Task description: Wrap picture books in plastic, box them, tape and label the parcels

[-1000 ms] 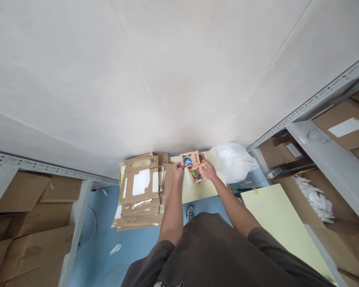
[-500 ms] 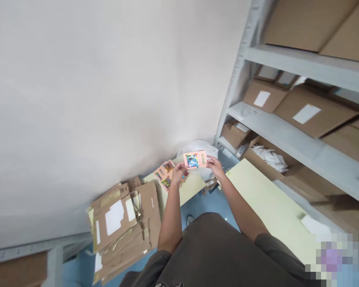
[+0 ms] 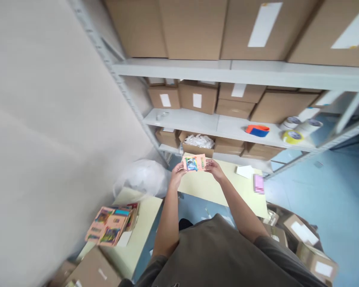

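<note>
Swung toward the shelves (image 3: 197, 69), one pink card (image 3: 194, 162) is well apart from the stack (image 3: 107, 227), pinched between left hand (image 3: 177, 174) and right hand (image 3: 215, 169).

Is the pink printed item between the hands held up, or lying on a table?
Held up: the left hand and the right hand hold opposite ends of the pink printed item.

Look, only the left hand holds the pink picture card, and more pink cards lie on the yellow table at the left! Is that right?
Not only the left hand: the head view shows the right hand holding the pink picture card too. More pink cards do lie on the yellow table at the left.
</note>
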Tool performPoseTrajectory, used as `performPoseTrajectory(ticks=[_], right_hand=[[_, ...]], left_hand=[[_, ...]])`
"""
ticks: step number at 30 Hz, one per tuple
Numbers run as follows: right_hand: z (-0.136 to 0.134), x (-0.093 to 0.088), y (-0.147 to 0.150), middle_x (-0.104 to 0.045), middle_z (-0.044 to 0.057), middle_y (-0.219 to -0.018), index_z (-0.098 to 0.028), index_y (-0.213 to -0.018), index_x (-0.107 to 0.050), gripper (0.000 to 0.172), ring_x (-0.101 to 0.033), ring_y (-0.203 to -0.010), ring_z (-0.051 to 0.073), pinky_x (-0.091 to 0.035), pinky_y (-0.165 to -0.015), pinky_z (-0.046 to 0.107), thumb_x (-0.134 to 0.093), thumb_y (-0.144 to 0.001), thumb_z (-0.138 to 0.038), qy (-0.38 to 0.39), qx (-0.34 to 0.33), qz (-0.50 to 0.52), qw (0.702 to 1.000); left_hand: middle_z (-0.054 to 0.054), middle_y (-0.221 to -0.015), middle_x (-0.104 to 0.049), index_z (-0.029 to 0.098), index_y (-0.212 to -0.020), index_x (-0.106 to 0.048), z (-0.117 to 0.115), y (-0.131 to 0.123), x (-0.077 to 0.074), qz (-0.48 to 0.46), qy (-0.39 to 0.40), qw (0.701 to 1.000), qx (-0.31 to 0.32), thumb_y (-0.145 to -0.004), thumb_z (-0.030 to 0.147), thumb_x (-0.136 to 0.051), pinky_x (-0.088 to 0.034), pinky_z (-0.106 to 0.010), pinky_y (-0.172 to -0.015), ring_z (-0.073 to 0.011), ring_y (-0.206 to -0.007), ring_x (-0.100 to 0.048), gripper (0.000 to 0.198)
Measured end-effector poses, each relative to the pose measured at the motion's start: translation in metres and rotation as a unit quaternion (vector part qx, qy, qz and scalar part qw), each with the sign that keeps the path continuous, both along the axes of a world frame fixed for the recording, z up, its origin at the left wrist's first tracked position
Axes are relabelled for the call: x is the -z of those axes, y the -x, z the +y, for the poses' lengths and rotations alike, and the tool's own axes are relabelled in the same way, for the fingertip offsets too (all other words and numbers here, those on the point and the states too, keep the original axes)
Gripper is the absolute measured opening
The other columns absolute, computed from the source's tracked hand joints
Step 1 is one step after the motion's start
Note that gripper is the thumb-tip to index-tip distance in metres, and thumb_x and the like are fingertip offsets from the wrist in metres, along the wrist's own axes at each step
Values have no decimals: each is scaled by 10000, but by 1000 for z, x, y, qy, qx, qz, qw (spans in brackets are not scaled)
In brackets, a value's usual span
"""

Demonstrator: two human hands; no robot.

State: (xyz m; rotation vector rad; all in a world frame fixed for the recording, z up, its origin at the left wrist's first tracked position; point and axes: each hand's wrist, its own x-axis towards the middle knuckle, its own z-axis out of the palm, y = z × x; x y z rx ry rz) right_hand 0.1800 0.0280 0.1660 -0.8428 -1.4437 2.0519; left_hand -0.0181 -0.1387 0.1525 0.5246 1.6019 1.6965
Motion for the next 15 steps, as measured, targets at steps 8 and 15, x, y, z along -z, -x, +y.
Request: performPoseTrajectory(ticks=[8, 15], right_hand=[[38, -3, -79, -797, 18, -952, -269, -1047, -708, 468, -750, -899, 238, -594, -908, 435, -840, -601, -318, 19, 177, 3, 984], [47, -19, -80, -763, -8, -854, -246, -1048, -751, 434, -732, -841, 219, -591, -830, 376, -816, -622, -296, 3, 217, -30, 976]], left_hand=[[-97, -1132, -781, 219, -1267, -729, 114, -39, 9, -36, 13, 985, 169, -638, 258, -853, -623, -388, -894, -225, -960, -760, 642], [-135, -1282, -753, 228, -1309, -737, 156, -8, 12, 144, 19, 964, 221, -714, 253, -879, -577, -441, -1020, -292, -1167, -718, 613]])
